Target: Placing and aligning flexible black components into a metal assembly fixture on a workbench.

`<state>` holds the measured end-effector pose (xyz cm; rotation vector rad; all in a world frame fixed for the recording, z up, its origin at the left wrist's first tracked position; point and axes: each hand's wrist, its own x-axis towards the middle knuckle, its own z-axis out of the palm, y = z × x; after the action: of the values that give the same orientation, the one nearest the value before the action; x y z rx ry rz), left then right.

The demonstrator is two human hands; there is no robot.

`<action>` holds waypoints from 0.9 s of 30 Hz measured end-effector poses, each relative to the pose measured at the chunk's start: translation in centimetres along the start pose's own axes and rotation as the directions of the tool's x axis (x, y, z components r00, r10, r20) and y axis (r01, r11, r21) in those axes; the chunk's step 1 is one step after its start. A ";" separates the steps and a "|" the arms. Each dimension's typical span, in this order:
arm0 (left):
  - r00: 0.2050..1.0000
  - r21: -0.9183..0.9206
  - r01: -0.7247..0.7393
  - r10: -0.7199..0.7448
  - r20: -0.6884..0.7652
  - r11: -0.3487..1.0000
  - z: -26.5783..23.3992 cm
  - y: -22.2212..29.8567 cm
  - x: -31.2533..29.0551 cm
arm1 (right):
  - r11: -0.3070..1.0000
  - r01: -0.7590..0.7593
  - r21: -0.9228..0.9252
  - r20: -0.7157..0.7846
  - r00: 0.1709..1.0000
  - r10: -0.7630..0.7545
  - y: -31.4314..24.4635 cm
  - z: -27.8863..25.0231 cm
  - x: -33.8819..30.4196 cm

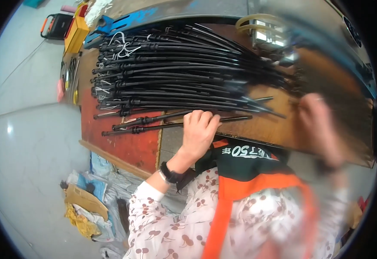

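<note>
Many long, thin black rods [171, 67] lie side by side across the bench, their thicker ringed ends to the left. Thin white cords [126, 51] are looped among those ends. Nearest to me, one black rod [147, 128] lies a little apart from the pile, along the bench's front edge. My left hand [200, 129] is closed over this rod, fingers curled down on its far side. To the right, my right hand [320, 123] is over the bench near the rods' thin ends; motion smears it, so its fingers and anything in them cannot be made out.
The bench has a red part [141, 149] at left and a brown wooden part [279, 129] at right. A blue metal bar [141, 17] runs behind the pile. Hand tools [72, 77] and a yellow box [77, 34] are at the far left. Bags and cardboard [87, 200] lie below.
</note>
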<state>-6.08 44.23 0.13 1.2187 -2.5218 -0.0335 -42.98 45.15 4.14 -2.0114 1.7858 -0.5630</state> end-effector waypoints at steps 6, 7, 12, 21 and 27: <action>0.992 -0.120 -0.057 0.070 0.105 0.991 -0.3 2.1 0.7 | 0.973 0.078 0.215 0.145 0.983 -0.111 2.6 2.1 -2.3; 0.983 -0.155 -0.085 0.108 0.150 0.984 -0.1 3.1 1.2 | 0.984 0.094 0.152 0.275 0.952 -0.133 3.2 2.6 -2.6; 0.960 -0.240 -0.171 0.217 0.179 0.956 0.5 6.1 3.9 | 0.928 0.242 0.285 -0.038 0.970 -0.241 3.1 5.3 -4.7; 0.886 -0.268 -0.276 0.353 0.301 0.923 -2.4 6.7 7.2 | 0.875 0.465 0.137 -0.467 0.809 -0.357 3.4 8.6 -6.2; 0.761 -0.289 -0.364 0.461 0.456 0.886 -3.9 8.0 11.5 | 0.851 0.515 -0.107 -0.618 0.636 -0.462 1.3 7.5 -6.4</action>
<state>-17.49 40.97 8.43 0.5970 -3.1103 -0.5429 -40.75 51.53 -3.10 -2.4394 1.4320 -1.6227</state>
